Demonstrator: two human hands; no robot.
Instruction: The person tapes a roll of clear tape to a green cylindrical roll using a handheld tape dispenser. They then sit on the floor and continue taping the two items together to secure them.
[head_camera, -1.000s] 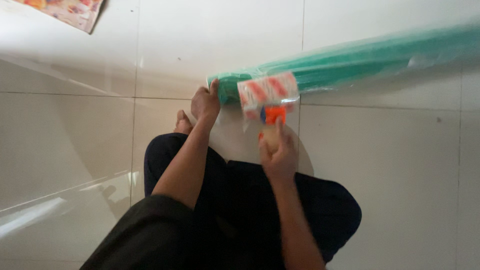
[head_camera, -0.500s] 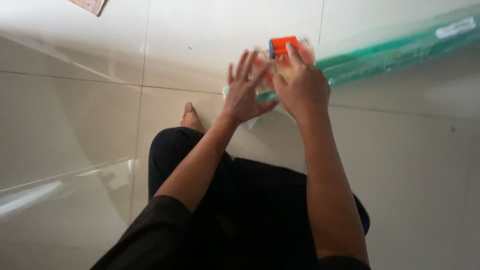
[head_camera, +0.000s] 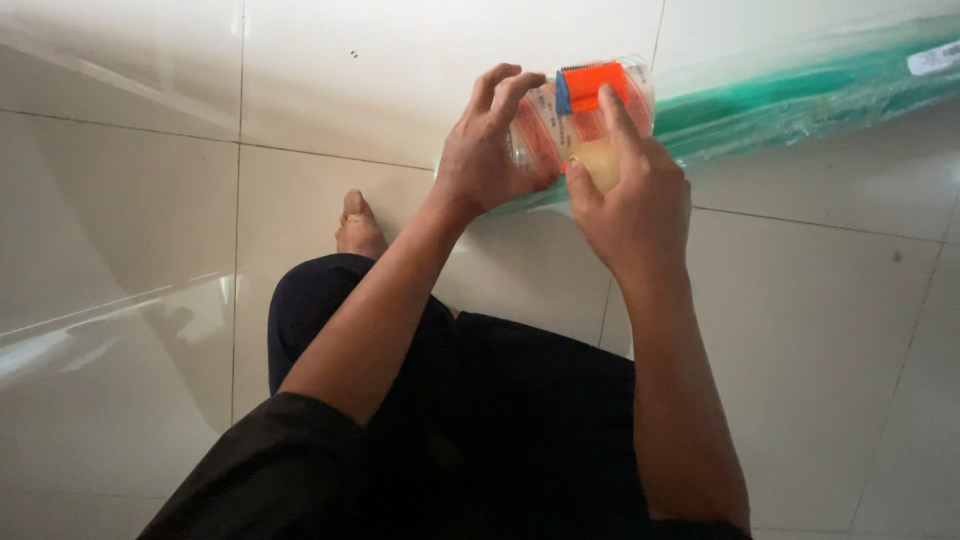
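My right hand (head_camera: 632, 200) grips a tape dispenser (head_camera: 585, 110) with an orange cutter head and a roll of clear tape, held over the near end of a long green bundle wrapped in clear plastic (head_camera: 800, 95). My left hand (head_camera: 490, 150) rests beside it, fingers curled against the roll's left side and the bundle's end. The bundle lies on the white tiled floor and runs off to the upper right. The bundle's near end is hidden behind both hands.
I sit on glossy white floor tiles (head_camera: 350, 80) in dark trousers (head_camera: 470, 420), with my bare foot (head_camera: 357, 228) just left of the hands. A white label (head_camera: 935, 57) sits on the bundle at the far right.
The view has shifted, so the hands and bundle end sit higher. The dispenser has gone from below the bundle's end up onto it, and my left hand has closed in against the roll.
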